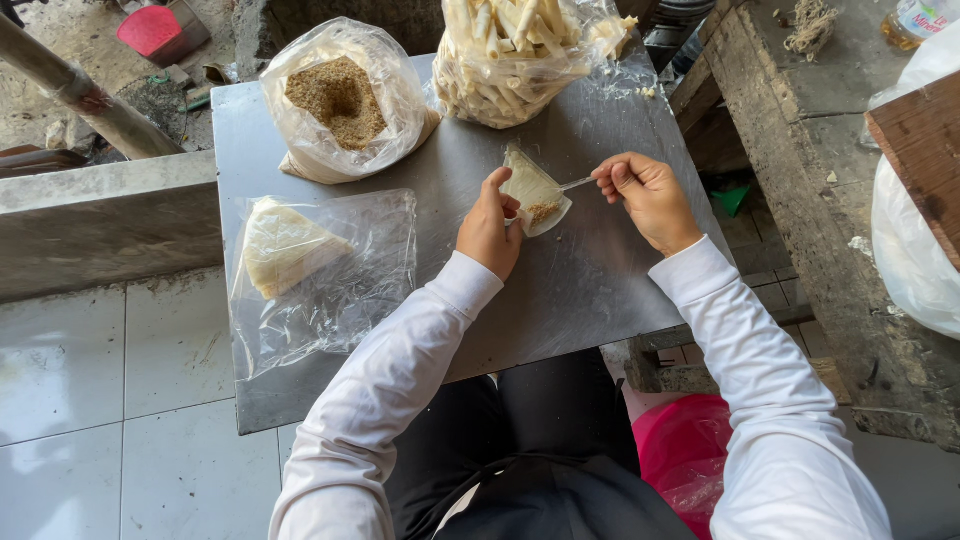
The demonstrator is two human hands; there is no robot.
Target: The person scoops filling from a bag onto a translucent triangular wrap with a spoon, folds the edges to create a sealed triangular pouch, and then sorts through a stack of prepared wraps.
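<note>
Up at twelve o'clock on the grey metal table (pixel 600 290) stands a clear bag of pale rolled sticks (pixel 512 58), and at eleven o'clock an open bag of brown crumbly filling (pixel 340 100); both sit close behind the work. At nine o'clock lies a flat plastic bag (pixel 330 290) holding a stack of triangular pale wrappers (pixel 282 245). Nothing lies between the hands and these bags. Bare tabletop runs from the hands toward the near edge and to the right edge, beyond which a rough concrete ledge (pixel 800 150) rises at three o'clock. The triangular wrapper (pixel 532 188) lies near the table's middle, thin and cream, with a small heap of brown filling at its lower corner. The left hand (pixel 490 228) pinches the wrapper's near edge; the right hand (pixel 648 195) is closed on a small metal spoon (pixel 575 183) whose tip reaches the wrapper.
</note>
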